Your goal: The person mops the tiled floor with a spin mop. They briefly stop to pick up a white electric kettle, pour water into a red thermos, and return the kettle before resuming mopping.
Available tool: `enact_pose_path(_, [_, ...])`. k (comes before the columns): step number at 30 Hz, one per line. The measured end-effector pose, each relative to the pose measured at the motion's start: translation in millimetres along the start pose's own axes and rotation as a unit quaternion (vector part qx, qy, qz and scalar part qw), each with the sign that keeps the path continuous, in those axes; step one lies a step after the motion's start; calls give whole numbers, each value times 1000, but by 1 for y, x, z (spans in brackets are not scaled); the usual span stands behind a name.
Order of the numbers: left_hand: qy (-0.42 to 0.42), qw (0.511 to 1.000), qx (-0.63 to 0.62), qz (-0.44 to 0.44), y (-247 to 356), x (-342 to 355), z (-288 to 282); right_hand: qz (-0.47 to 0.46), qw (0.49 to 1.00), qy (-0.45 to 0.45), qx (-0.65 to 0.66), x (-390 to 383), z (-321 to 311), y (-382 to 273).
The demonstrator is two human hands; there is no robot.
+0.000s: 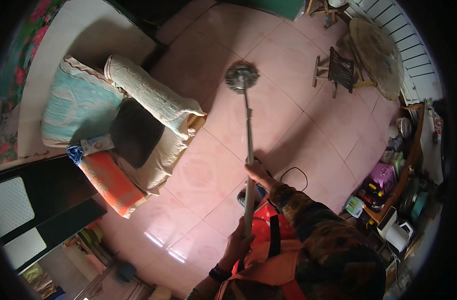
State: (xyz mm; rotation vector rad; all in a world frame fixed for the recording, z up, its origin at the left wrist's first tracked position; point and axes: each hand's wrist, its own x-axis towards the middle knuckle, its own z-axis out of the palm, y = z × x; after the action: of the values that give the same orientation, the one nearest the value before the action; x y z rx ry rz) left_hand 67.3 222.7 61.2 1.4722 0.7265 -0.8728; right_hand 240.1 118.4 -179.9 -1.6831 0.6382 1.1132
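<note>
A long pale pole (248,140) runs up the middle of the head view to a round, dark grey mop head (242,77) over the pink tiled floor (198,170). My right hand (258,174) is wrapped round the pole at mid-height, its forearm in a camouflage sleeve. My left hand (236,243) grips the same pole lower down, near the bottom of the view. Below them are my red apron (268,260) and a dark shoe, partly hidden by the pole and arms. Whether the mop head rests on the floor I cannot tell.
At left, a bench holds an off-white rolled quilt (148,92), a teal quilt (68,110) and an orange one (108,177). At upper right stand a folding stool (340,70) and round tabletop (378,57). A cluttered wooden shelf (408,155) lines the right. A thin cord loops near my feet.
</note>
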Motion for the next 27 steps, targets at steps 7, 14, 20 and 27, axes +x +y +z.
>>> enact_pose_path(7, [-25, 951, 273, 145, -12, 44, 20, 38, 945, 42, 323, -12, -99, 82])
enact_pose_path(14, [74, 952, 284, 85, -41, 2, -44, -187, 974, -84, 93, 26, -27, 126])
enact_pose_path(20, [143, 973, 180, -34, -113, -126, -44, -2, 996, -78, 38, -73, 123, 106])
enact_pose_path(27, [49, 996, 0, -79, -57, -141, -69, 25, 973, -176, 150, -120, 94, 29])
